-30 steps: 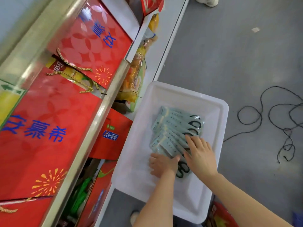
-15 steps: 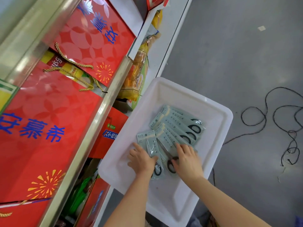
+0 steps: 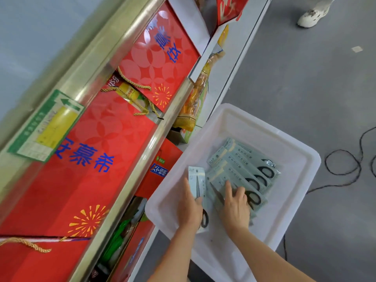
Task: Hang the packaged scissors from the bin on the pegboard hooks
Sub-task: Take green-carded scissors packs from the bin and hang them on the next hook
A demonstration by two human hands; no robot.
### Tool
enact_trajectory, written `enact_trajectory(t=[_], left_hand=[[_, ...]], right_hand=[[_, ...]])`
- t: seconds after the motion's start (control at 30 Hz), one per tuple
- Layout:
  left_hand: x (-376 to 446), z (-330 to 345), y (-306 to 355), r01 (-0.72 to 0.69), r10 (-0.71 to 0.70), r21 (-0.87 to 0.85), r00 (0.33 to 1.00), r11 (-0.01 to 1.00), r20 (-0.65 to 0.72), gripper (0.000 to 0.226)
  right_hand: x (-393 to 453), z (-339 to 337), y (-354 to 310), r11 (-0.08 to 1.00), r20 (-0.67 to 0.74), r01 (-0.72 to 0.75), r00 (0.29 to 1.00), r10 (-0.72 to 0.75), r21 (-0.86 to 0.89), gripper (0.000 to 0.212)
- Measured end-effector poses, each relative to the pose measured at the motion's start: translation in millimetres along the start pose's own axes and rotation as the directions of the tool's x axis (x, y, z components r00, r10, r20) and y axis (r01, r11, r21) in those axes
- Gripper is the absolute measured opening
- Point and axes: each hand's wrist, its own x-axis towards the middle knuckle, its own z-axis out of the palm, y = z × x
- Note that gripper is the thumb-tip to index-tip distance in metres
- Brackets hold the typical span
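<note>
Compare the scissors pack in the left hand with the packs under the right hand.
The held pack is single, gripped by the left hand; the fanned packs lie overlapping in the white bin, pressed by the right hand. It points up-frame; they slant diagonally. Both show black handles.

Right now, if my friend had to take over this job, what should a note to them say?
Left hand: gripping one packaged scissors, lifted clear of the rest, inside the white bin.
Right hand: fingers spread flat on the pile of packaged scissors in the bin; holding none as far as shows.
The pile is fanned out, black handles pointing toward the bin's right side.
Done: one pack picked out.
Left: carry it to the pegboard hooks, which are out of view, hang it, then hang the others from the pile.
</note>
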Motion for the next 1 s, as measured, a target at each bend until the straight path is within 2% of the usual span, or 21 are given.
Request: enact_trajectory(t=[0.07, 0.13, 0.23, 0.3, 0.4, 0.53, 0.63, 0.73, 0.9, 1.0], left_hand=[[-8.3, -11.3, 3.6, -0.016, 0.016, -0.051, 1.0, 0.999, 0.0, 0.082], [-18.1, -23.0, 7.8, -0.058, 0.056, -0.058, 0.998, 0.997, -0.031, 0.082], [-37.9, -44.5, 20.7, -0.152, 0.134, -0.194, 0.986, 0.969, -0.103, 0.08], [-53.5, -67.4, 38.1, -0.27, 0.208, -0.295, 0.952, 0.917, -0.225, 0.079], [-75.9, -116.9, 69.1, -0.46, 0.3, -0.343, 0.853, 0.819, -0.427, 0.073], [-118.6, -190.9, 113.2, -0.589, 0.276, -0.386, 0.737, 0.71, -0.617, 0.076], [-158.0, -240.1, 140.4, -0.654, 0.214, -0.418, 0.664, 0.631, -0.717, 0.085], [-206.1, -287.2, 161.3, -0.731, 0.216, -0.397, 0.588, 0.555, -0.78, 0.085], [-276.1, -356.2, 173.1, -0.817, 0.189, -0.256, 0.401, 0.516, -0.896, 0.088], [-307.3, -388.4, 174.8, -0.824, 0.127, -0.208, 0.318, 0.527, -0.939, 0.087]], right_hand=[[-4.5, -8.7, -1.7, 0.996, 0.03, 0.023, 0.999, -0.026, 0.09, 0.076], [-10.5, -22.3, -4.5, 0.982, -0.014, 0.073, 0.997, -0.071, 0.174, 0.081], [-20.3, -54.6, -19.2, 0.943, -0.161, 0.136, 0.983, -0.09, 0.304, 0.084], [-29.4, -83.2, -37.7, 0.906, -0.27, 0.187, 0.959, -0.084, 0.38, 0.081], [-46.9, -130.8, -72.8, 0.814, -0.396, 0.317, 0.911, -0.118, 0.487, 0.081], [-75.8, -198.7, -126.3, 0.636, -0.513, 0.504, 0.837, -0.19, 0.585, 0.079], [-101.4, -248.2, -166.6, 0.515, -0.596, 0.622, 0.765, -0.243, 0.589, 0.079], [-134.5, -291.4, -205.2, 0.408, -0.665, 0.738, 0.669, -0.332, 0.538, 0.081], [-193.4, -344.9, -262.2, 0.231, -0.732, 0.854, 0.518, -0.442, 0.465, 0.078], [-221.9, -360.6, -288.6, 0.157, -0.75, 0.89, 0.446, -0.488, 0.427, 0.076]])
